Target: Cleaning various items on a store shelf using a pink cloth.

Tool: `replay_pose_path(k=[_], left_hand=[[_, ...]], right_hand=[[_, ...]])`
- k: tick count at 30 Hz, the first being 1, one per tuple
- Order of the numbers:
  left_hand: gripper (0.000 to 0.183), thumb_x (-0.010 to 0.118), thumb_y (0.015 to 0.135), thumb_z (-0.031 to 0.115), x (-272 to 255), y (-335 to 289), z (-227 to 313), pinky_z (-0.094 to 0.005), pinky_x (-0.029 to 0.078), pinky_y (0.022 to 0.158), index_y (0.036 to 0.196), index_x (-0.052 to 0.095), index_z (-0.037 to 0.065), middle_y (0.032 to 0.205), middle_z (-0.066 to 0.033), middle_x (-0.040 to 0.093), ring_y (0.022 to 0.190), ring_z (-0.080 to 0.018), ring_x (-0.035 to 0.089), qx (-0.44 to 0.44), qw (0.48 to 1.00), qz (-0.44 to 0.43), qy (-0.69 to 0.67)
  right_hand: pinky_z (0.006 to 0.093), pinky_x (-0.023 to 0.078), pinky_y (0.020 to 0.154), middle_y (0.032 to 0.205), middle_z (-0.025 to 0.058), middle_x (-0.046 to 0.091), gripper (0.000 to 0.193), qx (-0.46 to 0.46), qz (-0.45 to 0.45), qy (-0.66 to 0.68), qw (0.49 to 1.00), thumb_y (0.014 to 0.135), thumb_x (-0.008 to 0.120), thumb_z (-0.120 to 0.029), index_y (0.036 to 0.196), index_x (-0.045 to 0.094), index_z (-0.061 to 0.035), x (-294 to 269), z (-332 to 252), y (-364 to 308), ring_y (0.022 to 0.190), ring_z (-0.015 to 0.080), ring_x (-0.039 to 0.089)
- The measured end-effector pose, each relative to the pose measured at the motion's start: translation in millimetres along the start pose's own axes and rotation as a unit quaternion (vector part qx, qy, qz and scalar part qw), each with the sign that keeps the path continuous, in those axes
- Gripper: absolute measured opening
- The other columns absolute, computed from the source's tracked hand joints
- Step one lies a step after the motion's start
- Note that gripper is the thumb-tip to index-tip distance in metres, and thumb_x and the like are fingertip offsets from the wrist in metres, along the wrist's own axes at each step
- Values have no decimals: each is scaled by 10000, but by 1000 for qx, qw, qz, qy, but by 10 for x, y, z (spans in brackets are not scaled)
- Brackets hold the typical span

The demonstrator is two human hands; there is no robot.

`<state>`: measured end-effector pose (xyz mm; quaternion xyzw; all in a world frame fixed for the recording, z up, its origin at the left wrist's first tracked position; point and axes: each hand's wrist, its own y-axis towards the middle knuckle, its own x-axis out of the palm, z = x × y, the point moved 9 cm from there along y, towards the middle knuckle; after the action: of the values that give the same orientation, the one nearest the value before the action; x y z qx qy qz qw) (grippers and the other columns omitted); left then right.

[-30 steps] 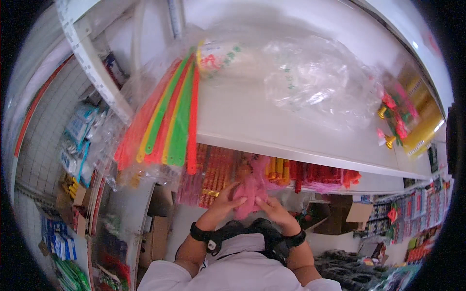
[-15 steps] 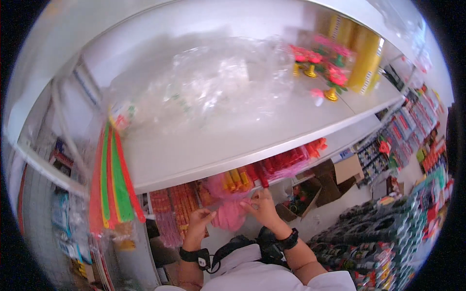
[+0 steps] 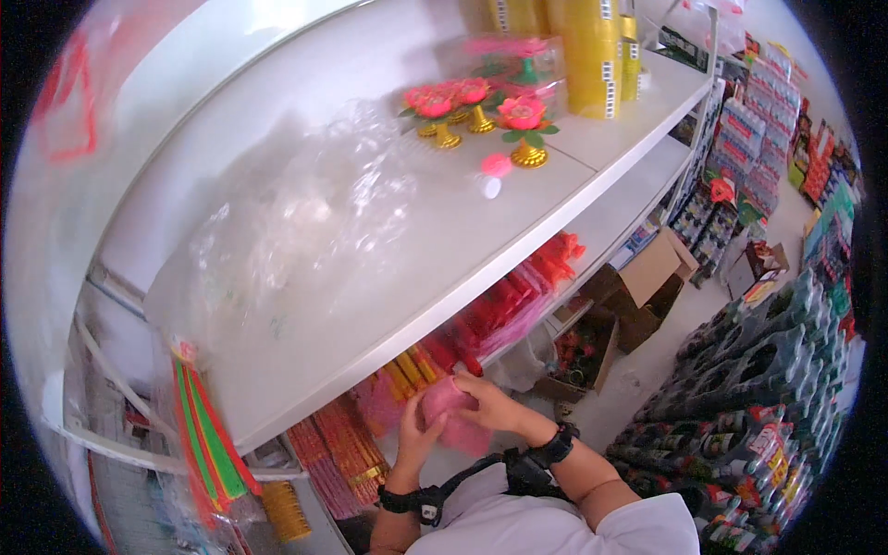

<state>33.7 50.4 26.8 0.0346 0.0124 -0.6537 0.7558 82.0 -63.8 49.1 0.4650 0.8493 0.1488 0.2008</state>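
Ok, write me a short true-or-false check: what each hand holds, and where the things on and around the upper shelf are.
1. The left hand and right hand both hold a crumpled pink bundle. True.
2. The long red, green and yellow strips hang at the shelf's right end. False: the strips hang at its left end.
3. Crinkled clear plastic lies on the white upper shelf. True.
4. The pink flowers on gold stands are on the floor. False: the flowers stand on the upper shelf.
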Motion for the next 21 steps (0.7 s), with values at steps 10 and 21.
replay_pose_path(k=[10,21], left_hand=[[251,643,723,90,967,701,55,-218,415,675,923,538,-20,844,-27,552,762,-88,506,-61,996,-34,55],[241,612,758,114,1960,1331,151,-207,406,703,935,540,-32,872,-25,552,792,-80,497,-11,993,-5,116]], right_hand=[[280,382,824,1000,87,481,410,214,51,360,907,684,628,5,1046,436,-13,-1328,565,-114,1013,163,455],[266,436,723,845,51,597,400,328,-199,177,906,606,716,-183,934,585,6,-1939,1219,-573,778,133,545]])
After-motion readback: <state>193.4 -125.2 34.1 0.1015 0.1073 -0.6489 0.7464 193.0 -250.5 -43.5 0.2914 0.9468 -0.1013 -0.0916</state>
